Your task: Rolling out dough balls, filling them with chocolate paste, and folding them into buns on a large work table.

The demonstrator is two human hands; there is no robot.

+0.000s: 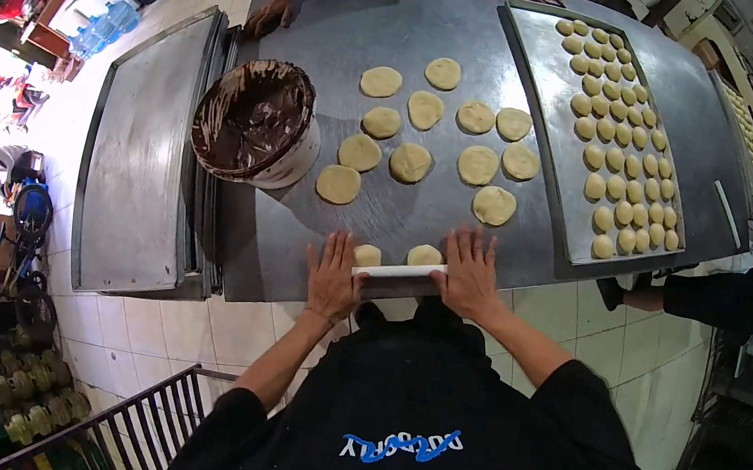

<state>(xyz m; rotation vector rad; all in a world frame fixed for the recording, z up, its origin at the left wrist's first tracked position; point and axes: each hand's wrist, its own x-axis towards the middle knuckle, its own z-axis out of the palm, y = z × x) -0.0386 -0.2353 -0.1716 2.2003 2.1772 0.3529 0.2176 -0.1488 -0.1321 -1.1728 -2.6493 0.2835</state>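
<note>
A slim white rolling pin (398, 271) lies across the near edge of the metal table, under both my palms. My left hand (332, 278) presses flat on its left end, fingers stretched forward. On its right end rests my right hand (472, 273), also flat with fingers extended. Two dough pieces touch or sit just beyond the pin: a left dough piece (367, 255) beside my left fingers and a right dough piece (426, 255) near my right hand. Farther in, several flattened dough discs (411, 162) are spread over the tabletop.
A bucket of dark brown paste (261, 121) stands at the table's left. To the right, a large metal tray (556, 116) carries rows of dough balls. Stacked metal trays (141, 156) adjoin the left side. Across the table, another person's hand (272, 15) leans on the edge; someone else stands far right.
</note>
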